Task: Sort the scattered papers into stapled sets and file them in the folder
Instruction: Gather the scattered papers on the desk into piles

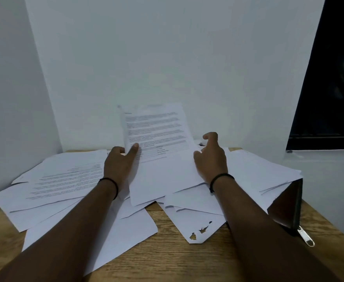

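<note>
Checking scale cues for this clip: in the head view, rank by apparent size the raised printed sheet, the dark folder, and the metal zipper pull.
1. Raised printed sheet, held by the left hand.
2. Dark folder, partly covered by papers, so its true extent is unsure.
3. Metal zipper pull.

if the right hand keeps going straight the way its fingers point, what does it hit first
Probably the printed sheet that the left hand holds up: the right hand points forward and slightly left, toward its right edge. Depth is unclear; it might pass behind to the wall.

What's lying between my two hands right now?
In the head view, the printed sheet that the left hand pinches stands between it and the right hand.
</note>
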